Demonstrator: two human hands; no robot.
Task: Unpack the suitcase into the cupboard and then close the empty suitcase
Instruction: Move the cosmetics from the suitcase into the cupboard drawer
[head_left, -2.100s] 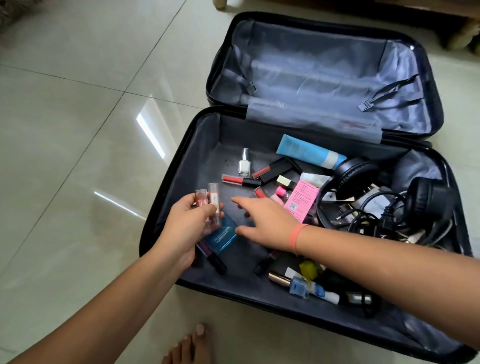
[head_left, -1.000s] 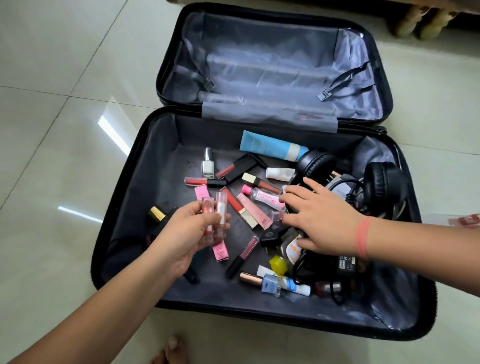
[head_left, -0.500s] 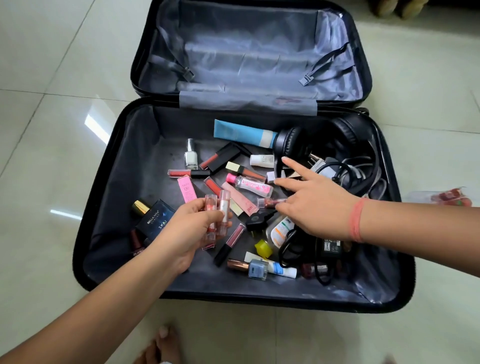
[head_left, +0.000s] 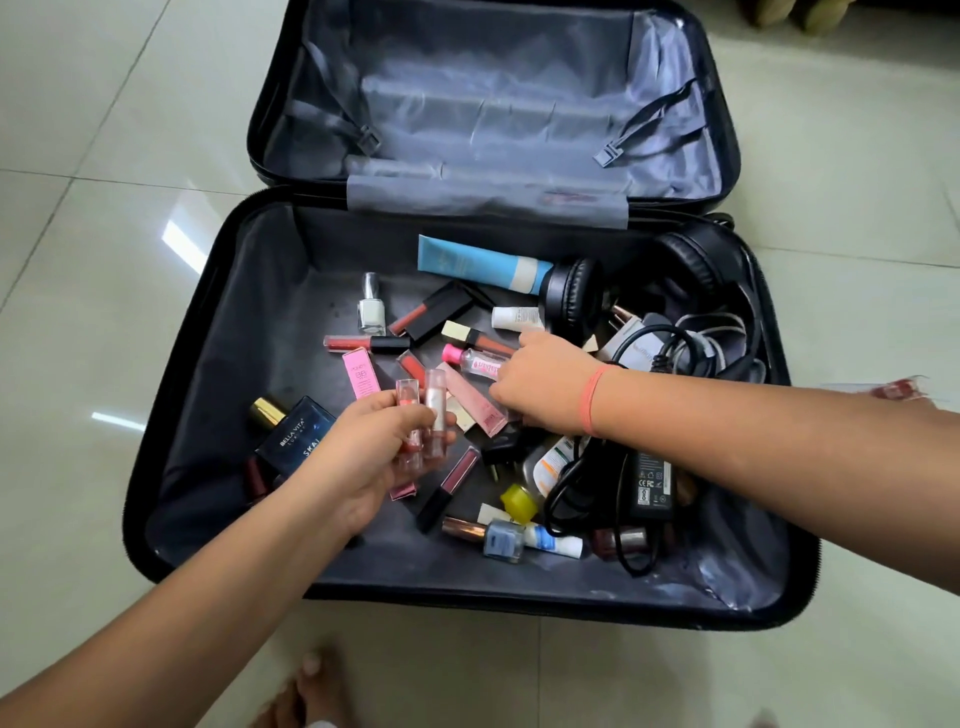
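A black suitcase (head_left: 208, 332) lies open on the floor, its grey-lined lid (head_left: 493, 104) flat behind. The near half holds several cosmetics, a blue tube (head_left: 478, 262), a dark perfume bottle (head_left: 298, 441), black headphones (head_left: 576, 293) and a charger with cables (head_left: 649, 480). My left hand (head_left: 363, 457) is shut on a few clear lip gloss tubes (head_left: 423, 415) above the cosmetics. My right hand (head_left: 540, 384), with a pink wristband, rests curled on the pile at a small clear pink-capped bottle (head_left: 475, 361) and a pink tube (head_left: 478, 402); its grip is hidden.
Pale glossy floor tiles (head_left: 93, 312) surround the case. A clear packet with red items (head_left: 896, 389) lies on the floor to the right. My bare toes (head_left: 306, 691) show near the bottom edge. Furniture legs (head_left: 789, 13) stand at the top right.
My right hand has moved left from the headphones and cables onto the pink tubes and curled its fingers. My left hand still holds the clear tubes. The perfume bottle now lies exposed at the left.
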